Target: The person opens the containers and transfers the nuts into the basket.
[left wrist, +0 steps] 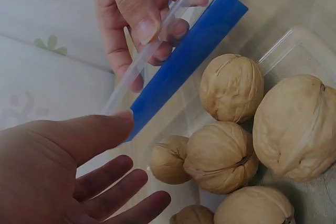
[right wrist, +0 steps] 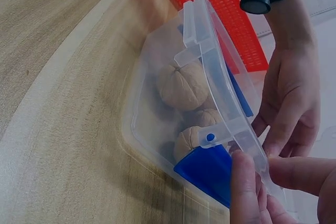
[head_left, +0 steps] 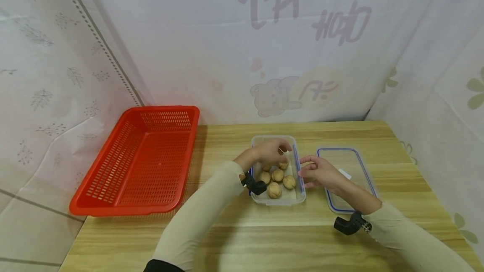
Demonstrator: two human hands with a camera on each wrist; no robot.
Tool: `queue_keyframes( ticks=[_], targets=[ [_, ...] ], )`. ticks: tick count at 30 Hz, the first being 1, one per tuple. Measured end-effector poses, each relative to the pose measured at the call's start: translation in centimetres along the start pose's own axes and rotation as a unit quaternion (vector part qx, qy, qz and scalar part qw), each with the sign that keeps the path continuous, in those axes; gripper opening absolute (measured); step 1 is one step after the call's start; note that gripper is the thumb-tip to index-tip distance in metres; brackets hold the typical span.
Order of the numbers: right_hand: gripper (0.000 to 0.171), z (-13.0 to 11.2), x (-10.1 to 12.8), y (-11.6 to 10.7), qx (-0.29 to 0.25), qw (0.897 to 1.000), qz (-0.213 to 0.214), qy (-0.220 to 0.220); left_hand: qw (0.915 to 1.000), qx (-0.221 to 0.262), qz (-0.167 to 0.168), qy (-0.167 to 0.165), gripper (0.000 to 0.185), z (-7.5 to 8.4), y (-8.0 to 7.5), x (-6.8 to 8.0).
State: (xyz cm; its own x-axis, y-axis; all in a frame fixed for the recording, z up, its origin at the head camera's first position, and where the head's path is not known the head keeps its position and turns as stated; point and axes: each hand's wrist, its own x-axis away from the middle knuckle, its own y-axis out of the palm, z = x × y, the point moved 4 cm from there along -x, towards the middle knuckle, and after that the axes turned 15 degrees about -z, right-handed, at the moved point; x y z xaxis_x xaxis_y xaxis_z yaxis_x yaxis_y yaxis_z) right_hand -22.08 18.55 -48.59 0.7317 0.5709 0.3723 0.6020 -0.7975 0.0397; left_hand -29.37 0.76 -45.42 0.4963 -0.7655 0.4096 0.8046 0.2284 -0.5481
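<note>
On the table (head_left: 234,230), walnuts (head_left: 277,178) lie under the left hand (head_left: 270,151).

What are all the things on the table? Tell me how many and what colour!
basket: one, red, slotted plastic, left part of the table, nothing in it.
container: one, clear plastic with blue clips, middle of the table, lid off.
walnuts: at least five, tan, inside the container.
lid: one, clear with a blue edge, flat on the table right of the container.
table: one, light wood.
cloth backdrop: white with faint prints, behind and beside the table.
left hand: fingers relaxed, reaching into the container above the walnuts.
right hand: its grip pinches the container's right rim.
wrist cameras: two, black, one on each wrist.
</note>
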Motion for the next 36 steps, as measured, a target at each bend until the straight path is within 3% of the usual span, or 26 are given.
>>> queue_keyframes(
  ticks=[15, 36],
  targets=[
    [0.051, -0.2, 0.1, 0.0, 0.004, 1.000, 0.001, -0.002, 0.9984, -0.031, -0.020, -0.043, 0.043, -0.9, 0.6, -1.1],
    [0.052, 0.0, 0.0, 0.2, -0.002, 1.000, 0.012, 0.003, 0.9981, -0.025, -0.028, -0.049, 0.030, -1.3, 1.3, -1.3]
  ],
)
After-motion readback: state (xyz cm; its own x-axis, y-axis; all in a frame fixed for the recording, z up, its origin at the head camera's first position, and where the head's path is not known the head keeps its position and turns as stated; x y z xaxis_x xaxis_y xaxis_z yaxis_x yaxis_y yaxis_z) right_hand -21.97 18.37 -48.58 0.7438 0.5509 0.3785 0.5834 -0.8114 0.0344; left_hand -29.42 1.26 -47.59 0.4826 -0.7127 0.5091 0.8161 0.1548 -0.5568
